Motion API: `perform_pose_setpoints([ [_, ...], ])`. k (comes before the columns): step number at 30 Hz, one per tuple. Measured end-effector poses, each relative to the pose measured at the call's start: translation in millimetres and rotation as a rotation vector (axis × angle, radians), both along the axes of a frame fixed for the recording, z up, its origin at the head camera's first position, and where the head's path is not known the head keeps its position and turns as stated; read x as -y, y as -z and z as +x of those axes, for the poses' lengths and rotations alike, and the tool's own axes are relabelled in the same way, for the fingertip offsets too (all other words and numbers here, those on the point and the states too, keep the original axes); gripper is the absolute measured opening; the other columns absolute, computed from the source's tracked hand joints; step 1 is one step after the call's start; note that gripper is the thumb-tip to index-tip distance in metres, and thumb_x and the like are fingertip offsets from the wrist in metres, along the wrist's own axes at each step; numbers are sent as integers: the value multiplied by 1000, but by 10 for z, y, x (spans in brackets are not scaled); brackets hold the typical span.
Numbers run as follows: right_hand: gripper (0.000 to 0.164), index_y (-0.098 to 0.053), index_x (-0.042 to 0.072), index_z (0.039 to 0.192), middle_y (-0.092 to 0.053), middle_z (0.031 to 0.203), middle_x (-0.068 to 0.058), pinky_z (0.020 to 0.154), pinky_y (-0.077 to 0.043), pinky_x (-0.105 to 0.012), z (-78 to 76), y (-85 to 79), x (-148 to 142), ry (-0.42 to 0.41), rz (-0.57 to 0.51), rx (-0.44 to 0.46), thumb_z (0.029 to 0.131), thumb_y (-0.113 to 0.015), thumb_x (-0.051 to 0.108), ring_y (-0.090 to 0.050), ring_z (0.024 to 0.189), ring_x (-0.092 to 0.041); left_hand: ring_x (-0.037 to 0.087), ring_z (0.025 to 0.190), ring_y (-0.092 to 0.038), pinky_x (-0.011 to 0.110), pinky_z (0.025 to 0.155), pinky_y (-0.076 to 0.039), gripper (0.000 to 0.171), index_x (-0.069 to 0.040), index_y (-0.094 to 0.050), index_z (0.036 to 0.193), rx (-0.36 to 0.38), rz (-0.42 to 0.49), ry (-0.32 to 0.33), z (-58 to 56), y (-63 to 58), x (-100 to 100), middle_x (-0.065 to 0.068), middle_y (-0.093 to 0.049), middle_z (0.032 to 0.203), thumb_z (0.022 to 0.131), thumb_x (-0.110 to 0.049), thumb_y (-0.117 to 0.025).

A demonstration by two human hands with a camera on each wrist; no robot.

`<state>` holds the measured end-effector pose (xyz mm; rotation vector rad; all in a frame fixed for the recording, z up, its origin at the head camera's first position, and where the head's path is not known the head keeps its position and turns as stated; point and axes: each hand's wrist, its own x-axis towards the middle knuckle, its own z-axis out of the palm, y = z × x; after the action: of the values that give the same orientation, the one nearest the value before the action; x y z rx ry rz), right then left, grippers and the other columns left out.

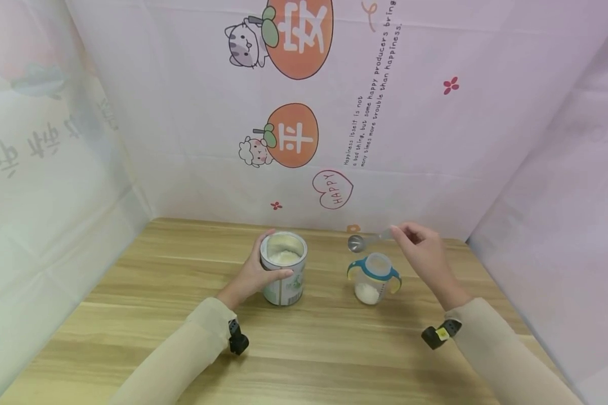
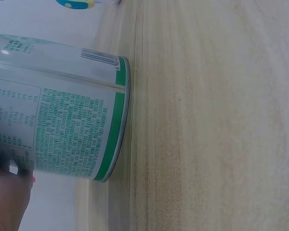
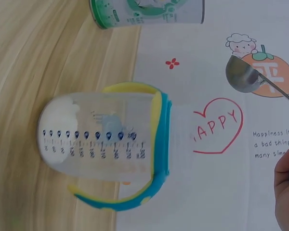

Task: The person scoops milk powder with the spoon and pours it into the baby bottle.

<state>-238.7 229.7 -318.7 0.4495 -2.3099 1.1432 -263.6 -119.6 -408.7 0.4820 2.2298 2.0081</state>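
Observation:
My left hand (image 1: 259,273) grips a white and green milk powder can (image 1: 284,288), fingers behind it and thumb across its front. The can stands lidless on the table, with pale powder inside. In the right wrist view, a metal measuring spoon (image 3: 244,74) is pinched by its handle in my right hand (image 3: 288,187). From the head view, the spoon's bowl hangs above and slightly left of the baby bottle's open mouth, apart from it. The baby bottle (image 3: 106,134) is clear, with a blue and yellow two-handled collar. White powder lies at its bottom.
The wooden table (image 1: 304,354) reaches back to a printed cloth wall (image 1: 410,185), with more cloth on the left and right. The can and the bottle stand a short gap apart near the back edge. Each wrist wears a small black camera (image 1: 238,343).

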Motion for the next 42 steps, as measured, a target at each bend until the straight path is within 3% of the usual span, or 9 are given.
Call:
perform_pose_setpoints([
  [4,20,-66,-1,83,-53,70,-7,54,-38,-21,9,-59,118,-34,-4,-1,100,-62,10,-43,62,-13,43,135,-40,63,110,-28,105,-31,-16,157,8,3,7,6,-2,-2,23,-34,151,81,-13,-85],
  [13,20,-67,6,84,-54,71,-4,55,-40,-21,-311,157,209,-94,-44,-22,100,-65,17,-46,64,-16,43,136,-39,64,110,-27,104,-30,-16,157,-4,-4,7,9,-9,-16,24,-34,152,81,-13,-85],
  [25,26,-67,7,86,-56,76,-5,57,-42,-22,-385,153,480,-181,-85,9,100,-64,28,-48,68,-21,43,135,-39,65,110,-27,105,-29,-16,157,-7,-7,6,3,2,-18,24,-35,151,81,-13,-85],
  [33,21,-66,6,86,-56,76,-6,58,-43,-21,-452,157,654,-236,-89,19,101,-64,21,-49,69,-20,45,135,-39,62,109,-30,104,-27,-16,157,-19,2,3,-18,-5,-22,25,-35,150,81,-10,-84],
  [36,19,-66,4,85,-55,75,-6,57,-41,-21,-451,147,732,-249,-95,13,100,-63,15,-47,68,-19,45,134,-40,61,109,-31,104,-26,-15,158,-17,2,5,-22,-9,-25,26,-34,150,81,-8,-84],
  [42,17,-66,-4,82,-55,70,-8,55,-40,-19,-252,-34,931,-279,-75,-26,98,-62,2,-46,63,-15,43,133,-42,59,109,-33,104,-27,-15,157,-4,11,11,-18,-4,-17,25,-33,151,82,-9,-84],
])
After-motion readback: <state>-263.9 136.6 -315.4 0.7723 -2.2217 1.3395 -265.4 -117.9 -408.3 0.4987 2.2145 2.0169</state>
